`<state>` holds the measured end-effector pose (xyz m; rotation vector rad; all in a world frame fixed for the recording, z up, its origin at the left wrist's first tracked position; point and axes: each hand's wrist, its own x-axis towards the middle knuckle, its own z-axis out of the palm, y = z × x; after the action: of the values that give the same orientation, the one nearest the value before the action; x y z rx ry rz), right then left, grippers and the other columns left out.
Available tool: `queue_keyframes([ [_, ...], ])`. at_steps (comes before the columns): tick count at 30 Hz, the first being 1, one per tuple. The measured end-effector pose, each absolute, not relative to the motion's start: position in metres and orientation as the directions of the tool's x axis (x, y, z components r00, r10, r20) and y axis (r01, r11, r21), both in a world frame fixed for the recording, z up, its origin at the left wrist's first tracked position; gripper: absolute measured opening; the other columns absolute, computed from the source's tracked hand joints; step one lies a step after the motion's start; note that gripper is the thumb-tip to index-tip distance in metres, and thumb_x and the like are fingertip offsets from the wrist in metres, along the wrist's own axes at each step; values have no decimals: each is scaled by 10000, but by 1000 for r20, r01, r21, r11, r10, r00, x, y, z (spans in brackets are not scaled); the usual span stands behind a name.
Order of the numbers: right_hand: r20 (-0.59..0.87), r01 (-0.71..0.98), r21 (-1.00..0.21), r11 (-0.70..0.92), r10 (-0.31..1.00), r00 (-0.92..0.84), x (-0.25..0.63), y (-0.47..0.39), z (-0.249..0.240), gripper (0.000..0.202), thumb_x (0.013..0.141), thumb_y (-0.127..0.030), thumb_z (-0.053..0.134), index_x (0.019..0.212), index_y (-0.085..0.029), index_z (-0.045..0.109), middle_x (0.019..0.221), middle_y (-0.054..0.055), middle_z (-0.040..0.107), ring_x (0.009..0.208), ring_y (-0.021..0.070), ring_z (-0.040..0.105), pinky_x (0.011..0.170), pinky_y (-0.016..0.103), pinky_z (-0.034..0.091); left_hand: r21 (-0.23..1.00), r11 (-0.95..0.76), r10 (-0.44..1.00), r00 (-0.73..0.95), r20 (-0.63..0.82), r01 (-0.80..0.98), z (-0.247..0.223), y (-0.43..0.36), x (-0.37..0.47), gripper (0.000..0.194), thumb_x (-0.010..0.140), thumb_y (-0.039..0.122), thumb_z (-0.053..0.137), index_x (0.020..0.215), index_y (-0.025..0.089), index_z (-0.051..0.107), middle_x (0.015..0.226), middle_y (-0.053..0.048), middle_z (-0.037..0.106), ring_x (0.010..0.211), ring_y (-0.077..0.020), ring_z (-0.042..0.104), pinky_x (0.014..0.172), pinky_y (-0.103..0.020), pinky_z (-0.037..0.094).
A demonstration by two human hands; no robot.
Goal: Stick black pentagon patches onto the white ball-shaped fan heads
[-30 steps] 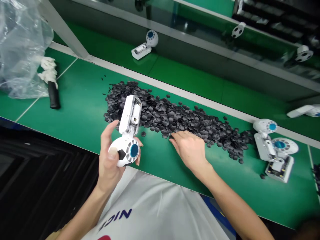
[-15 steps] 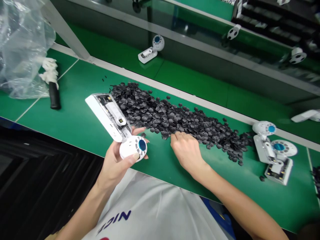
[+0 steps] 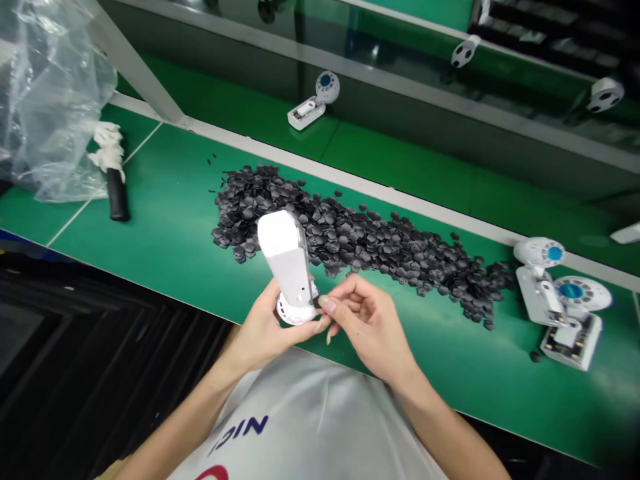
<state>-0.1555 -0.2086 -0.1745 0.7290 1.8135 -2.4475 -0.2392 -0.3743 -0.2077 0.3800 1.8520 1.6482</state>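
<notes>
My left hand (image 3: pixel 267 330) grips a white device (image 3: pixel 287 260) by its round head, with the smooth back of the oblong body tilted up and away from me. Between thumb and forefinger of my right hand (image 3: pixel 370 320) is a small black piece (image 3: pixel 317 301), held against the device's round head. Its outline is mostly covered by the fingertips. Behind both hands spreads a long pile of flat black pentagon pieces (image 3: pixel 360 233) on the green bench. The head's front, with its blue disc, faces away from view.
Two similar devices (image 3: pixel 575 340) lie on the bench at right, and another one (image 3: pixel 307 110) rests on the green conveyor beyond the rail. A black-handled tool (image 3: pixel 117 193) wrapped in white lies at left beside a clear plastic bag (image 3: pixel 55 100). Soccer-patterned heads (image 3: pixel 605 95) show at the back.
My right hand has left the edge of the pile and come to the device with a small black piece. My left hand has turned the device over, back side up, and shifted right.
</notes>
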Motion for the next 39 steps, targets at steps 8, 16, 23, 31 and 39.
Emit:
queue_keyframes([
  [8,-309,302,-951,-69,252,-917,-155,-200,-181,257,920,-416,707,819,-184,666,777,9,702,686,117,582,630,248,434,961,183,625,-729,-278,-209,-208,-370,-242,605,674,325,996,1180,202,688,1158,-104,762,1036,-284,732,886,-379,629],
  [16,-352,334,-935,-117,215,-911,-158,-202,-182,232,877,-401,723,816,-183,674,787,20,720,691,130,593,652,258,457,940,189,631,-698,-337,-283,-207,-374,-242,645,684,389,993,1213,200,675,1000,-70,749,685,-184,674,542,-262,582],
  [23,-345,324,-938,-122,243,-907,-151,-207,-182,151,889,-315,716,827,-177,720,768,4,746,695,127,665,687,236,522,962,189,553,-788,-271,-198,-208,-362,-236,459,790,488,900,1029,155,693,879,-57,737,709,-183,669,631,-272,594],
  [31,-229,224,-972,-74,72,-971,-139,-197,-175,211,1071,-309,599,1164,-237,774,1053,7,804,957,128,761,829,227,584,992,123,523,-849,-75,-12,-211,-365,-233,269,889,409,789,988,200,651,904,-63,710,746,-221,689,581,-298,574],
  [39,-247,332,-852,-405,-247,-937,-152,-208,-207,733,931,-416,838,1566,-291,495,1635,85,526,1469,240,576,1218,402,516,988,53,609,-788,86,148,-209,-370,-227,330,920,513,767,1024,231,631,933,-79,663,875,-278,667,723,-397,610],
])
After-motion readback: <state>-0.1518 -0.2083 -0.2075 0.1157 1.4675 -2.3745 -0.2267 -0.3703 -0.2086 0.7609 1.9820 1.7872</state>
